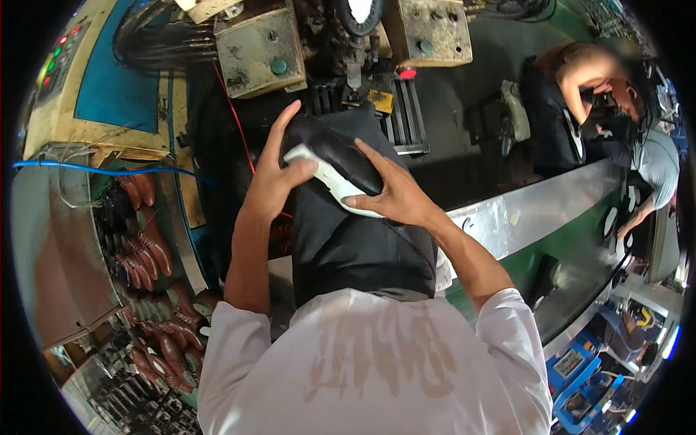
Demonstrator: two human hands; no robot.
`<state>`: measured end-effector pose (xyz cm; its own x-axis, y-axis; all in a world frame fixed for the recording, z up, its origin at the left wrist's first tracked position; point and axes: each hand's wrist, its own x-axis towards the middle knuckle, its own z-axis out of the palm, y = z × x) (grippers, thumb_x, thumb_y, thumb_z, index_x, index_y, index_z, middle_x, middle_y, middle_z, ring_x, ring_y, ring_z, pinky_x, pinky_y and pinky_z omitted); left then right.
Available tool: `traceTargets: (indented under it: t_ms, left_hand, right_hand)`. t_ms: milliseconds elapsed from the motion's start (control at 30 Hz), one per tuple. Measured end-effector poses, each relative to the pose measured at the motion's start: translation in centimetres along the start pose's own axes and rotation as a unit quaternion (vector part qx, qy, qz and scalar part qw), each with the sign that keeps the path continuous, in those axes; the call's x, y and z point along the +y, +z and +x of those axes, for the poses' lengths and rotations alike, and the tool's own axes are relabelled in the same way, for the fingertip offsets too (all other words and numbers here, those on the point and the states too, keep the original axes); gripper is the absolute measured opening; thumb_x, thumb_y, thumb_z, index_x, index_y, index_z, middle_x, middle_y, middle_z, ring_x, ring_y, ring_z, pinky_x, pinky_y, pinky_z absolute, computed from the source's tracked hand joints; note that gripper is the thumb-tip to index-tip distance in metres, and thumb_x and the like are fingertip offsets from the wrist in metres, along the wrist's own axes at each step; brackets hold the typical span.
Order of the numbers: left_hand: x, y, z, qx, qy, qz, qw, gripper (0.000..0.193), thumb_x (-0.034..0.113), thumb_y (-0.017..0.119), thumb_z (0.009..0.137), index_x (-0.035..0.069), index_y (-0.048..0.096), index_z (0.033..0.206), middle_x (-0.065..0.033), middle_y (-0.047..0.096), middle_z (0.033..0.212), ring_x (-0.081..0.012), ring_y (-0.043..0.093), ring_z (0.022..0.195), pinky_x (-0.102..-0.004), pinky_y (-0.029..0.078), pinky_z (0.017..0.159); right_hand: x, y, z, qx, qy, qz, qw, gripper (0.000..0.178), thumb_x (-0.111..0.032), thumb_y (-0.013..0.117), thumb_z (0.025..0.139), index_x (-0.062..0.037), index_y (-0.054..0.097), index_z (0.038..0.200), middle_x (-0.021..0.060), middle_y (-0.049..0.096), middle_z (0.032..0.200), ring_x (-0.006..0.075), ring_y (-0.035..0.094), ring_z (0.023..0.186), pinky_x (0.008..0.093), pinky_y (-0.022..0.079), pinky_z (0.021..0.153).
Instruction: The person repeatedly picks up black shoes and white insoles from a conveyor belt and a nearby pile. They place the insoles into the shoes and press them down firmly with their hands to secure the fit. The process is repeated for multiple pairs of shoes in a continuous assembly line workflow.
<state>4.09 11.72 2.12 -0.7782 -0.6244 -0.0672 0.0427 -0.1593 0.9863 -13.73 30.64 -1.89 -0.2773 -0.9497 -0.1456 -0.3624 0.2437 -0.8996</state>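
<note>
A black shoe (337,154) with a white sole (328,176) is held tilted on its side above my lap, over my black trousers (341,254). At its left end is my left hand (279,170), its thumb pressed on the white sole and its long fingers stretched up along the far side. My right hand (399,192) grips the other end, thumb on the sole and fingers over the black upper. Both hands close round the shoe from opposite ends. The shoe's underside and some fingertips are hidden.
Ahead stands a machine with two worn control boxes (261,54) (428,36) and a red button (407,73). Brown shoes (148,250) fill a rack at left, near a blue hose (109,171). On the right runs a green conveyor (515,264); two people work beyond it.
</note>
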Motion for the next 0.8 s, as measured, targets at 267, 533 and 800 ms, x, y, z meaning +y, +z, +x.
traceTargets:
  t_ms: [267, 533, 800]
  left_hand:
    - [-8.9, -5.4, 2.3, 0.183, -0.299, -0.074, 0.934, 0.064, 0.03, 0.075, 0.1, 0.006, 0.05, 0.153, -0.012, 0.069, 0.132, -0.0306, 0.069, 0.12, -0.0518, 0.057, 0.098]
    - [-12.8, -8.4, 3.7, 0.214, 0.018, 0.386, 0.897, 0.029, 0.02, 0.064, 0.103, -0.003, 0.076, 0.117, -0.0236, 0.077, 0.109, -0.0362, 0.077, 0.104, -0.0411, 0.056, 0.09]
    - [-12.4, -7.2, 6.8, 0.127, -0.049, 0.361, 0.923, 0.031, 0.022, 0.061, 0.107, -0.002, 0.076, 0.121, -0.0228, 0.078, 0.11, -0.0322, 0.076, 0.105, -0.0406, 0.055, 0.092]
  right_hand:
    - [-3.5, 2.7, 0.3, -0.108, -0.172, -0.396, 0.896, 0.096, -0.021, 0.091, 0.074, -0.0441, 0.048, 0.157, 0.0211, 0.027, 0.17, 0.0503, 0.058, 0.116, 0.0526, 0.061, 0.098]
    - [-3.6, 2.6, 2.0, -0.126, -0.177, -0.386, 0.897, 0.076, -0.019, 0.082, 0.08, -0.0403, 0.06, 0.149, 0.0256, 0.031, 0.168, 0.0566, 0.06, 0.113, 0.0556, 0.065, 0.088]
    - [-2.3, 0.6, 2.0, -0.111, -0.124, -0.338, 0.926, 0.076, -0.024, 0.083, 0.083, -0.0401, 0.057, 0.153, 0.0256, 0.029, 0.17, 0.0503, 0.06, 0.112, 0.0532, 0.062, 0.093]
